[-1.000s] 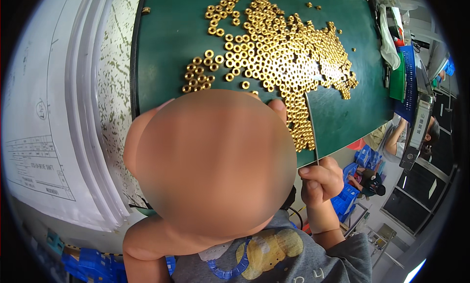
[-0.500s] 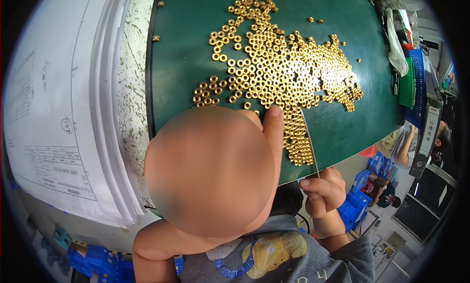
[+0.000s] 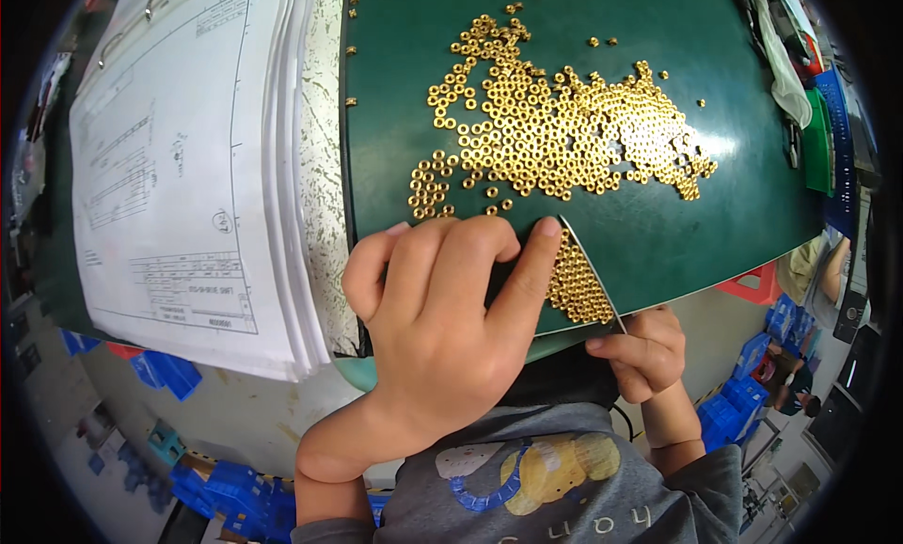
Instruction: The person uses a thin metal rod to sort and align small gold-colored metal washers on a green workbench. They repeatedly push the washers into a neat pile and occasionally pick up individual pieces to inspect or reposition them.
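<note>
Many small brass nuts (image 3: 555, 130) lie spread in a heap on a green mat (image 3: 658, 248). Below the heap, a smaller packed group of nuts (image 3: 578, 285) sits near the mat's front edge. My left hand (image 3: 447, 323) is over the mat with its fingers apart; the index fingertip touches or nearly touches the upper left of this group. What lies under the palm is hidden. At the front edge, my right hand (image 3: 649, 351) pinches the lower end of a thin metal strip (image 3: 593, 271), which slants along the group's right side.
A thick stack of printed sheets (image 3: 179, 196) in a ring binder lies left of the mat. Along the right edge are a green bin (image 3: 818, 144) and a clear plastic bag (image 3: 783, 64). Blue bins (image 3: 235, 492) stand on the floor; another person (image 3: 800, 389) is far right.
The smaller group of nuts has parted from the heap, leaving a gap. The strip's tip now meets my left index fingertip at the group's top. The whole view has shifted.
</note>
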Tool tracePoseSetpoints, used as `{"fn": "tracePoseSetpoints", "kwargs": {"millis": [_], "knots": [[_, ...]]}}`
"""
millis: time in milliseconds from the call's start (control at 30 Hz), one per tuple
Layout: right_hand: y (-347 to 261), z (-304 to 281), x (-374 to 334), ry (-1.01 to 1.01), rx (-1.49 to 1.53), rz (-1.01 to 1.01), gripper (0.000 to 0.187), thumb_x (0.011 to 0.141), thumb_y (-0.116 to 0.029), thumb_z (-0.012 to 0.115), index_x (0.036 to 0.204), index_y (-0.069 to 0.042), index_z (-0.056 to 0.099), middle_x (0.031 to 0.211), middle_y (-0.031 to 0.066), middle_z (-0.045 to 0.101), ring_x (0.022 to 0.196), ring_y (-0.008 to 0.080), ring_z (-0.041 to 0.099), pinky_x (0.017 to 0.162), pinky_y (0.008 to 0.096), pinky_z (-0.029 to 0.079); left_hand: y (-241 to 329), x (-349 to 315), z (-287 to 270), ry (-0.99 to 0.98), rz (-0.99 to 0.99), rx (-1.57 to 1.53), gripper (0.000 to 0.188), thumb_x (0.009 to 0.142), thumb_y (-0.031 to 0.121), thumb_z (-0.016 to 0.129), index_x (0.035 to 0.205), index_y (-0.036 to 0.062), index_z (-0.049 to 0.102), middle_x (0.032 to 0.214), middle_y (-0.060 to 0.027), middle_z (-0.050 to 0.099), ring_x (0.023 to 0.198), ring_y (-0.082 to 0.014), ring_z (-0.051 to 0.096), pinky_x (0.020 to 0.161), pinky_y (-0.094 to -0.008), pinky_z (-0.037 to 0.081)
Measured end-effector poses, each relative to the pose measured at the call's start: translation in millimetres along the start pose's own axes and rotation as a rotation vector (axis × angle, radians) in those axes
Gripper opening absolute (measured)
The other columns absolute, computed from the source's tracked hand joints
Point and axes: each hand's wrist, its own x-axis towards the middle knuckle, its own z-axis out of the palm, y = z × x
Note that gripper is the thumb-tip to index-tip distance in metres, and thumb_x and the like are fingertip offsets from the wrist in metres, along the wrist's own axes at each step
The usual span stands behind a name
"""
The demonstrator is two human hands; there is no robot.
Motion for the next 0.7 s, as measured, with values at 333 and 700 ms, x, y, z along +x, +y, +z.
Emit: {"fn": "tracePoseSetpoints", "kwargs": {"millis": [333, 700], "knots": [[5.0, 10.1, -6.4, -0.025, 0.115, -0.137, 0.038, 0.057, -0.003, 0.062, 0.094, -0.003, 0.071, 0.061, -0.0003, 0.049, 0.046, 0.0142, 0.047, 0.042, 0.0279, 0.035, -3.1, -17.5, -10.8, -0.011, 0.111, 0.085, 0.037, 0.067, 0.011, 0.076, 0.103, 0.0196, 0.076, 0.084, 0.0036, 0.054, 0.079, -0.0172, 0.051, 0.077, -0.0343, 0.031], [-4.4, 11.4, -32.3, -0.057, 0.041, -0.280, 0.034, 0.062, -0.008, 0.063, 0.094, -0.006, 0.073, 0.059, -0.0021, 0.047, 0.046, 0.0108, 0.046, 0.040, 0.0234, 0.033, 0.7, -80.4, -8.4, -0.016, 0.178, -0.028, 0.038, 0.063, 0.010, 0.075, 0.100, 0.0201, 0.076, 0.085, 0.0052, 0.058, 0.077, -0.0153, 0.052, 0.080, -0.0353, 0.036]]}}
